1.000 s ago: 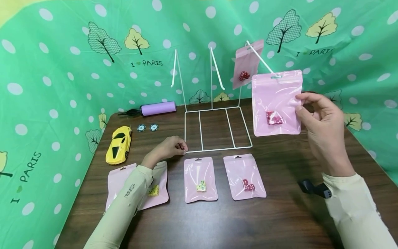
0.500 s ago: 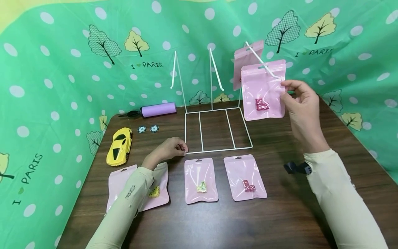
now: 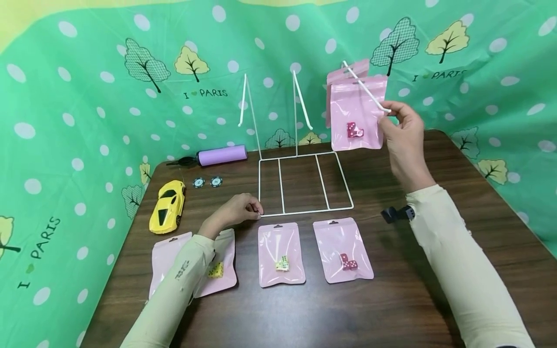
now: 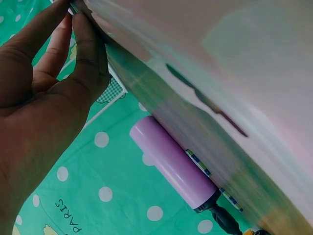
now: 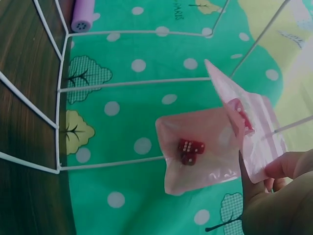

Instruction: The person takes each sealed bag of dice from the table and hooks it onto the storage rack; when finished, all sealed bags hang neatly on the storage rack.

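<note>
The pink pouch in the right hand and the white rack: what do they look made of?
Pink pouch: glossy, thin plastic film by its sheen and wrinkles; the red dice show through. White rack: thin rods, probably coated metal wire, smooth and evenly white. The right hand pinches the pouch's edge.

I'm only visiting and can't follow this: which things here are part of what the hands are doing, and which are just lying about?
In use:
right hand, pinching a pink bag of red dice
white wire rack, one bag already hung
left hand, steadying the rack's base
bags on the table

Lying about:
yellow toy car
purple pump
two poker chips
</note>
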`<state>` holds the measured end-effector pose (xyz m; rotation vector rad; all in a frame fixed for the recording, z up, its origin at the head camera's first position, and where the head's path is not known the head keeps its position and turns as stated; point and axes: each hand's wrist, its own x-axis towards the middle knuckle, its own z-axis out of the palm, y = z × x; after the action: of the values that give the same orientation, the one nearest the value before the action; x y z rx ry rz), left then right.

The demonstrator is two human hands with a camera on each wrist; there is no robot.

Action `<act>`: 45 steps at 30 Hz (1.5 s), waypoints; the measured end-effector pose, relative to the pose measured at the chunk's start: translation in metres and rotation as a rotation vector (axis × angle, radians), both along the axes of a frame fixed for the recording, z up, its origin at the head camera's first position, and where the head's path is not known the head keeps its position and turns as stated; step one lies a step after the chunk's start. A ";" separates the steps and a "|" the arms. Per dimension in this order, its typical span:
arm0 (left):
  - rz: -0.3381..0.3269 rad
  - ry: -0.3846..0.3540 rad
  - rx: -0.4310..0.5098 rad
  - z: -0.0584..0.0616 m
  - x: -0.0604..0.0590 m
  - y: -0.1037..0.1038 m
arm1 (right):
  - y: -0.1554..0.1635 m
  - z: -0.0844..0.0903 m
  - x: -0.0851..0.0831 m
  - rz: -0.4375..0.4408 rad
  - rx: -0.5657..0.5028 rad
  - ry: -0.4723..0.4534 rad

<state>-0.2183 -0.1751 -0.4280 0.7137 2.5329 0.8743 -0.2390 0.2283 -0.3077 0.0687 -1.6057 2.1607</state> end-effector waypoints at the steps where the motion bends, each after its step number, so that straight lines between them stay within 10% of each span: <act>1: 0.001 -0.001 0.003 -0.001 0.000 0.000 | 0.000 0.000 -0.002 -0.002 0.006 -0.005; 20: 0.020 -0.019 0.002 0.004 0.002 0.002 | 0.028 -0.020 -0.001 -0.027 0.023 -0.072; 37: 0.007 -0.007 -0.008 0.004 0.002 0.001 | 0.090 -0.068 0.040 0.018 0.028 -0.247; 45: 0.001 0.002 -0.014 0.003 0.002 0.001 | 0.115 -0.094 0.066 0.052 0.344 -0.469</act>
<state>-0.2165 -0.1740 -0.4246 0.7090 2.5393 0.8558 -0.1730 0.3436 -0.4020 -0.3175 -2.2481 2.0116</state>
